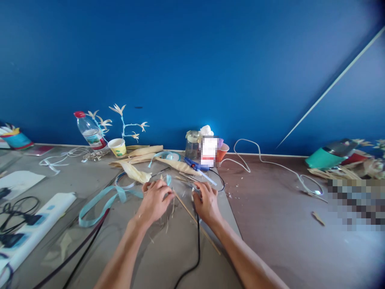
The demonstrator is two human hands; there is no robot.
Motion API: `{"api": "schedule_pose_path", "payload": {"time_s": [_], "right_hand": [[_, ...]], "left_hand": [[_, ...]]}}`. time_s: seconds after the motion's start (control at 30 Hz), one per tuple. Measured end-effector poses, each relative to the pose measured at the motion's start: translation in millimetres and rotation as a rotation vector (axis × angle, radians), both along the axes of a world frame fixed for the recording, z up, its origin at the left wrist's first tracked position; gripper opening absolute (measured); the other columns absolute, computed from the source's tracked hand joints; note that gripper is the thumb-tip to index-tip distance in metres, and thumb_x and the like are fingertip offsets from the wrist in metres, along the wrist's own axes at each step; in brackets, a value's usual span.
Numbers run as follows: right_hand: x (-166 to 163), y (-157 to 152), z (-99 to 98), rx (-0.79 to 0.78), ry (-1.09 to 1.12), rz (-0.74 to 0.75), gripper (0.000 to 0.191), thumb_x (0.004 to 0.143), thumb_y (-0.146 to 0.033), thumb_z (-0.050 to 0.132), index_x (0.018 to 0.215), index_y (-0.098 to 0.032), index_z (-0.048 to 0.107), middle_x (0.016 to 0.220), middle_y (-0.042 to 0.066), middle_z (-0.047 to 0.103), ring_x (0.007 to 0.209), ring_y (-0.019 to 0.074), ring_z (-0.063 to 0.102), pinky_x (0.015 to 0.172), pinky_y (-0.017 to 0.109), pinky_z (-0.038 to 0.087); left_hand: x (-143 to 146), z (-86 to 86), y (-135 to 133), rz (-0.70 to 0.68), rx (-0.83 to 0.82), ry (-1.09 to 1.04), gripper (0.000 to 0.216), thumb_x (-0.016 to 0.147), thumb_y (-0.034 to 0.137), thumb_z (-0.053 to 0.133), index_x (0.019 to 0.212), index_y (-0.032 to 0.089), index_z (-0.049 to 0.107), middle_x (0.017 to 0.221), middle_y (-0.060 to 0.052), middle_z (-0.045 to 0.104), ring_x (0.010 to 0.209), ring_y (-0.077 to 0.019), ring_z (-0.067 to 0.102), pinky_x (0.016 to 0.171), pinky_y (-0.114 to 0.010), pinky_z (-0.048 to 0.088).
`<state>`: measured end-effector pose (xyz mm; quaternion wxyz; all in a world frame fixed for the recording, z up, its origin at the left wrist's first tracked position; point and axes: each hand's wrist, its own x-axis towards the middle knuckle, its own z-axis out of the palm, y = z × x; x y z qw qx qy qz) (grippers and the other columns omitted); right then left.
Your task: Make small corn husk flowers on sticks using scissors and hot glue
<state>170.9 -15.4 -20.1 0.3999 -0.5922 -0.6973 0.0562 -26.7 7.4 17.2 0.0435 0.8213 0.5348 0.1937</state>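
My left hand (155, 199) is over the grey mat, its fingers curled and the thumb near the index finger; whatever it may pinch is too small to make out. A thin wooden stick (197, 222) slants from beside that thumb down to the right, passing under my right hand (207, 201). The right fingers are closed, with a small pale bit at their tips that I cannot name. Just beyond the hands lie a blue glue gun (192, 163), a pale dried husk (134, 171) and a light blue ribbon (93, 199).
A white power strip (45, 224) with black plugs is at left. Along the blue wall are a plastic bottle (92, 134), a paper cup (117, 147), husk flowers on blue stems (123, 124) and a glass jar (191, 146). A teal container (326, 155) lies at right.
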Motion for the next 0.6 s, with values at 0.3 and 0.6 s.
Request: {"api": "schedule_pose_path", "payload": {"time_s": [0.3,0.6], "right_hand": [[-0.3,-4.3,2.7,0.028,-0.017,-0.016,0.025,0.079,-0.018,0.048,0.103,-0.018,0.053,0.097,0.008,0.059,0.089,0.0193,0.054,0.079,0.033,0.031],[-1.7,-11.8,15.4,-0.019,-0.075,0.164,0.021,0.08,-0.018,0.049,0.098,-0.019,0.059,0.095,0.006,0.058,0.089,0.0185,0.051,0.08,0.033,0.029]], "left_hand": [[17.9,-6.8,-13.6,0.018,-0.142,0.224,0.016,0.079,0.025,0.049,0.074,0.017,0.063,0.085,-0.011,0.062,0.092,-0.0265,0.056,0.091,-0.045,0.025],[14.4,-6.8,-11.4,0.066,-0.175,0.246,0.027,0.083,0.022,0.04,0.071,0.018,0.064,0.084,-0.011,0.065,0.088,-0.0259,0.058,0.088,-0.044,0.027]]}}
